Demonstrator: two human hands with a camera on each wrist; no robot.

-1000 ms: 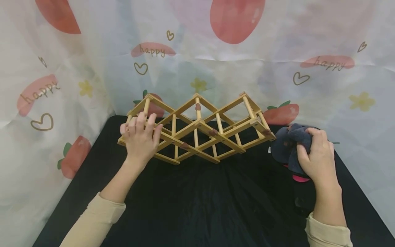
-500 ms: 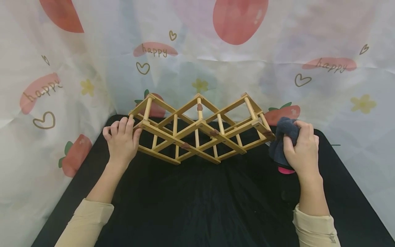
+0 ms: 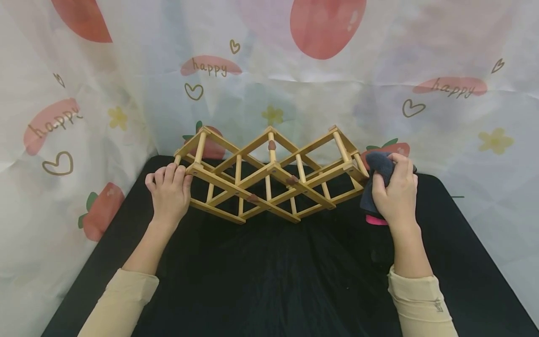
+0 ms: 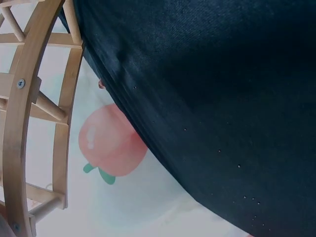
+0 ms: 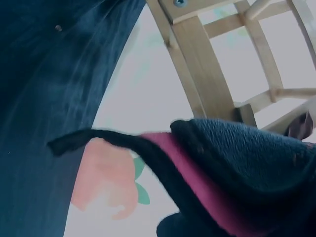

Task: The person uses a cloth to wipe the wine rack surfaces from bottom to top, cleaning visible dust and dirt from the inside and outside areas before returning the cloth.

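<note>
A wooden lattice rack [image 3: 274,169] of crossed slats and round dowels stands spread on the black-covered table. My left hand [image 3: 170,196] grips its left end, fingers over the corner and thumb on the near side. In my right hand [image 3: 397,192] is a bunched dark blue cloth [image 3: 380,164] with a pink patch and black edging. That hand holds the cloth against the rack's right end. Up close in the right wrist view, the cloth [image 5: 242,153] overlaps the end slat [image 5: 207,69]. The left wrist view shows slats [image 4: 20,98] at its left; most of that hand is out of frame.
A black cloth [image 3: 269,281] covers the table. Printed white curtains [image 3: 337,93] with strawberries and "happy" lettering hang close behind the rack and along both sides.
My right hand has brought the cloth leftward onto the rack's right end. My left hand has slid left from the rack's upper side to its left end. The rack has stayed put.
</note>
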